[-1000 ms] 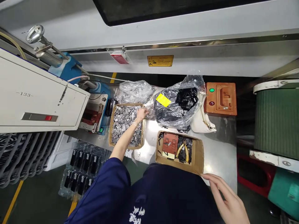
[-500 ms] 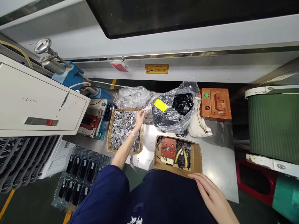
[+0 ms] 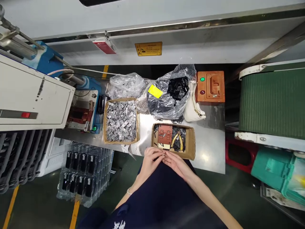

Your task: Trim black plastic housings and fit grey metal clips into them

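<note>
My left hand [image 3: 150, 158] and my right hand [image 3: 175, 163] meet in front of my body, just below the near edge of a small cardboard box [image 3: 190, 143]. Their fingertips pinch together around something small that I cannot make out. That box holds an orange-brown block [image 3: 165, 134], yellow-handled pliers [image 3: 177, 140] and dark parts. To its left a larger cardboard box [image 3: 104, 122] is full of small silver metal pieces [image 3: 120, 121].
A steel table [image 3: 211, 140] carries a clear bag of black parts with a yellow label [image 3: 164, 98], a clear bag of silver pieces [image 3: 125, 85], a white bag [image 3: 192, 109] and an orange control box [image 3: 210, 86]. Stacked clear trays [image 3: 83, 170] stand at lower left, a green conveyor [image 3: 271, 101] at right.
My left hand has pulled back from the box of silver pieces to my body. My right hand slid left from the table corner to meet it. The view has tilted downward.
</note>
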A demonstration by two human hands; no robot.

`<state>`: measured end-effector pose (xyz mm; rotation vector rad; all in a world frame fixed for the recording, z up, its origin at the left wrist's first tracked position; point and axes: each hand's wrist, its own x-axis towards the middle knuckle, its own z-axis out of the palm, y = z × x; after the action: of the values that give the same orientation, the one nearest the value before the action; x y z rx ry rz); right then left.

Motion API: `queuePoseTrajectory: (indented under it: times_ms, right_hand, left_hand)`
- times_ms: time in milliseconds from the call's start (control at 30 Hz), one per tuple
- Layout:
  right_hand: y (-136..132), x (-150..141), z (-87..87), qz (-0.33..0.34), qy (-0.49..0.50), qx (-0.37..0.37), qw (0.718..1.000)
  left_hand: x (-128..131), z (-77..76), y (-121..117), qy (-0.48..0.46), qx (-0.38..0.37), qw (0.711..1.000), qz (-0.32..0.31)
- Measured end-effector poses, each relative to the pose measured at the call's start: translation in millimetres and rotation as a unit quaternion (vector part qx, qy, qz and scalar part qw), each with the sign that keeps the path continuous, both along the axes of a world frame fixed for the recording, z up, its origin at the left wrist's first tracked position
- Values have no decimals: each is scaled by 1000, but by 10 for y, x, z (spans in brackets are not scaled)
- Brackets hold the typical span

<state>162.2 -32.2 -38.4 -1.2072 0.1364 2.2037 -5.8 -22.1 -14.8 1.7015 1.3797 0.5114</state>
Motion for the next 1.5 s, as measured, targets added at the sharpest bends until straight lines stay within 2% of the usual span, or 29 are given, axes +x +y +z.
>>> queuePoseTrajectory:
  times_ms: [233, 400, 500, 633, 733, 800, 900, 967, 1067, 1167, 1233, 1333, 1433, 1500]
  right_hand:
    - [-170, 139, 11, 20, -104, 20, 994]
    - [-204, 189, -56, 30, -126, 35, 991]
    - [-182, 234, -104, 48, -149, 65, 986]
    - [-117, 292, -146, 75, -179, 117, 974]
    - [-110, 337, -138, 98, -171, 147, 969]
    - [-139, 362, -121, 108, -156, 160, 969]
    - [-206, 364, -105, 102, -154, 171, 968]
    - [-243, 330, -107, 85, -165, 174, 967]
    - [-261, 231, -145, 41, -194, 178, 964]
    - [-222, 130, -294, -15, -230, 178, 957]
    - [-147, 93, -498, -52, -259, 171, 949]
    - [43, 79, -941, -82, -310, 153, 935]
    - [253, 74, -1393, -59, -371, 151, 914]
    - [348, 66, -1617, -26, -412, 166, 896]
  left_hand:
    - [83, 0, -5, 101, 124, 979, -125]
    - [69, -102, 17, 153, 160, 949, -224]
    - [67, -169, 34, 177, 168, 937, -250]
    - [86, -191, 77, 188, 151, 933, -267]
    - [72, -165, 121, 168, 82, 935, -301]
    - [51, -133, 150, 118, 15, 943, -310]
    - [29, -85, 179, -13, -127, 958, -256]
    - [32, -75, 177, -73, -208, 955, -200]
    - [70, -126, 144, -93, -273, 947, -142]
    - [144, -276, 111, -108, -321, 936, -91]
    - [206, -433, 117, -103, -348, 930, -55]
    - [298, -734, 209, -48, -376, 925, 16]
    - [380, -1044, 404, 48, -369, 924, 86]
    - [434, -1210, 550, 110, -354, 922, 115]
